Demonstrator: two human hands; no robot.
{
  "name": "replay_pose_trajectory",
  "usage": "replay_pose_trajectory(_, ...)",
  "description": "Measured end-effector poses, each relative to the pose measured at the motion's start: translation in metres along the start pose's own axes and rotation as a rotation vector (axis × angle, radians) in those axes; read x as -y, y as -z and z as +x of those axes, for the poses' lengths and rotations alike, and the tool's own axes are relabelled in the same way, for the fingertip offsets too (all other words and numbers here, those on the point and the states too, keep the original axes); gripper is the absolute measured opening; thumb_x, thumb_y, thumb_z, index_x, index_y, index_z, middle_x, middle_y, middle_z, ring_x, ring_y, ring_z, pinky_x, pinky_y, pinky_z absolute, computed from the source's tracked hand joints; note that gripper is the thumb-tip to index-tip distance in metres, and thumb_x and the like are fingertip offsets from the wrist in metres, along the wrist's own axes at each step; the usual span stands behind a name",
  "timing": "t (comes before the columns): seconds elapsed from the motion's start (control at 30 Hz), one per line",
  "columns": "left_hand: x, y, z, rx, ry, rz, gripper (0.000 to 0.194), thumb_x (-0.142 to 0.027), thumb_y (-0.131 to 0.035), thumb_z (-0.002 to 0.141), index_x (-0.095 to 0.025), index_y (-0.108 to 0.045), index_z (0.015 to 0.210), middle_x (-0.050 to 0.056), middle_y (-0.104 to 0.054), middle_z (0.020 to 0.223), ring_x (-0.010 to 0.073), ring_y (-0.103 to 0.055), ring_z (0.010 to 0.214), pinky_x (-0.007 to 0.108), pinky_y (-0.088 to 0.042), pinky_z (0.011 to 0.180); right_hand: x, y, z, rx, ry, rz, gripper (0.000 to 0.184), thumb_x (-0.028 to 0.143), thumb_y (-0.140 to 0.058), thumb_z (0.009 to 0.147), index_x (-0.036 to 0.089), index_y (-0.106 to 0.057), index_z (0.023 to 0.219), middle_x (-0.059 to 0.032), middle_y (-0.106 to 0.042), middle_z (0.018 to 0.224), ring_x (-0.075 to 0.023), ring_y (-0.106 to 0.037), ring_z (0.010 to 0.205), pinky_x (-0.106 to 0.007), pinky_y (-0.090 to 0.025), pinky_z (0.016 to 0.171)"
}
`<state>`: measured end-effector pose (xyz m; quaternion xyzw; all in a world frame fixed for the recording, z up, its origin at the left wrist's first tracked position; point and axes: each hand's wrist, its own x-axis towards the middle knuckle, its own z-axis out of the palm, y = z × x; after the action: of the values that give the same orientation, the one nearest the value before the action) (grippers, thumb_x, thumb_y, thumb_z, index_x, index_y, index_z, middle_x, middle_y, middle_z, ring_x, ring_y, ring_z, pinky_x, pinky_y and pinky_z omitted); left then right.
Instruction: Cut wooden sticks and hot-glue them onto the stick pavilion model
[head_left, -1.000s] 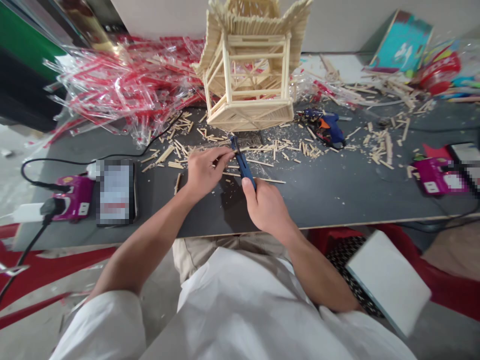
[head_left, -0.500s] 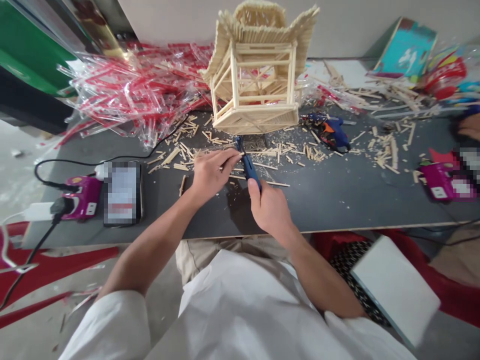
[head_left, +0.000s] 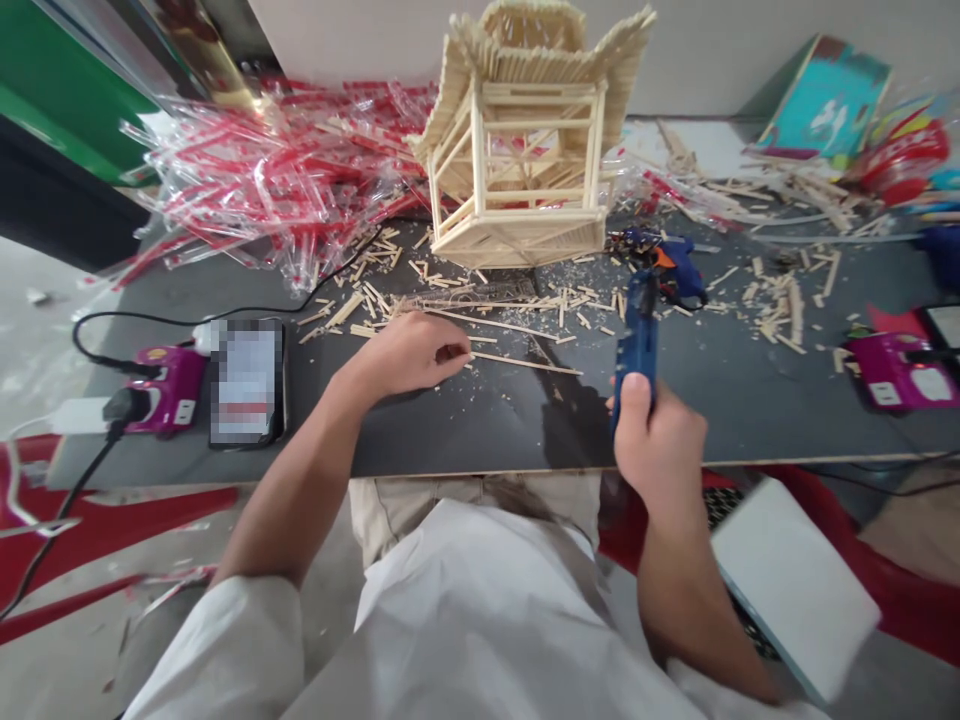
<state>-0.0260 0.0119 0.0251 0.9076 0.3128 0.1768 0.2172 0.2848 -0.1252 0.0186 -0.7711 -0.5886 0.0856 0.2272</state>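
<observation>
My left hand is low over the dark tabletop, thumb and forefinger pinched at the left end of a thin wooden stick. The stick slants right along the table surface. Off to the right, my right hand grips blue-handled pliers, their dark head pointing away from me and blurred. Beyond both hands stands a pavilion model built of pale sticks, with a flared roof and open frame sides. Cut stick pieces and a clear ruler-like strip lie in front of it.
A blue glue gun lies right of the model. Red and clear plastic wrappers heap at the back left. A phone and a purple power socket with cables sit left; another purple socket is right. The table's front edge is close to me.
My right hand has swung right with the pliers, away from my left hand. My left hand has come slightly nearer me, its fingertips now at the end of the stick on the table.
</observation>
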Motion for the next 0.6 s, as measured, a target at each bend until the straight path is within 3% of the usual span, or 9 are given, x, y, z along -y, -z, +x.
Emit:
replay_pose_trajectory(0.13,0.001,0.003,0.000,0.068,-0.016,-0.005,0.023,-0.028,-0.061,0.100,-0.020,-0.082,0.096,0.004,-0.081,0.094,0.0153,-0.073,0.078,0.026,-0.052,0.075,-0.031,0.000,0.016,-0.210,-0.042,-0.207,0.057,0.055,-0.034,0.108,0.014,-0.072,0.097,-0.0186,-0.072,0.085,-0.0320,-0.065,0.076,-0.040,-0.040,0.072)
replay_pose_trajectory(0.27,0.006,0.004,0.000,0.048,-0.016,-0.024,0.024,-0.031,-0.062,0.103,-0.021,-0.083,0.098,0.004,-0.082,0.095,0.0163,-0.076,0.082,0.027,-0.054,0.077,-0.054,-0.002,0.024,-0.258,-0.026,-0.343,0.061,0.057,-0.043,0.104,0.005,-0.072,0.116,-0.0250,-0.071,0.100,-0.0387,-0.064,0.094,-0.046,-0.047,0.084)
replay_pose_trajectory(0.4,0.007,0.001,0.000,-0.123,-0.028,-0.016,0.024,-0.032,-0.063,0.104,-0.021,-0.084,0.098,0.004,-0.083,0.097,0.0182,-0.078,0.087,0.029,-0.057,0.082,-0.068,-0.013,0.024,-0.232,-0.084,-0.450,0.074,0.060,-0.053,0.099,-0.004,-0.065,0.133,-0.0336,-0.066,0.116,-0.0477,-0.060,0.109,-0.056,-0.048,0.092)
replay_pose_trajectory(0.6,-0.001,-0.010,0.003,-0.377,0.045,-0.030,0.022,-0.033,-0.067,0.102,-0.022,-0.085,0.097,0.002,-0.083,0.092,0.0147,-0.076,0.076,0.027,-0.058,0.075,-0.078,-0.023,0.023,-0.252,-0.080,-0.395,0.083,0.058,-0.057,0.097,-0.003,-0.051,0.152,-0.0369,-0.057,0.135,-0.0531,-0.052,0.127,-0.071,-0.040,0.105)
